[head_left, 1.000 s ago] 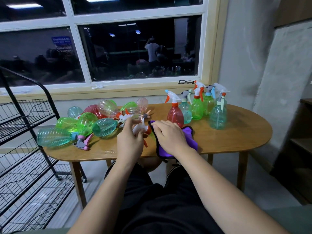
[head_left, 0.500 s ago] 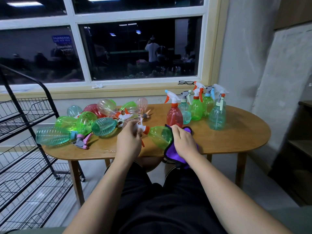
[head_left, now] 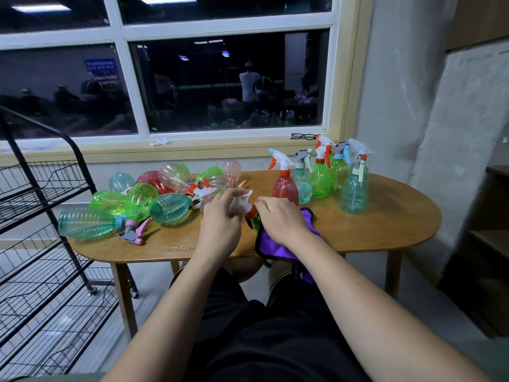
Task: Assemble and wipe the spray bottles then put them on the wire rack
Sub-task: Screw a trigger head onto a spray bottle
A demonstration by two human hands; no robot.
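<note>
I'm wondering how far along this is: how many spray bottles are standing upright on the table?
5 clearly, clustered together: red bottle, teal bottle beside it, green bottle, second green bottle behind, front teal bottle rightmost. Spare sprayer heads suggest more hidden behind.

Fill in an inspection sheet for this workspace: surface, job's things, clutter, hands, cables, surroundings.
Surface: oval wooden table, bottles toward both ends.
Job's things: upright bottles with spray heads fitted at the rear right; lying bottles piled at the left; loose spray head beside them; black wire rack to the left, no bottles seen on it.
Clutter: glasses on the window sill.
Hands: left hand pinches the white trigger head of a green bottle; right hand grips a purple cloth against it.
Cables: nothing seen.
Surroundings: dark window; wooden shelf at the right.
</note>
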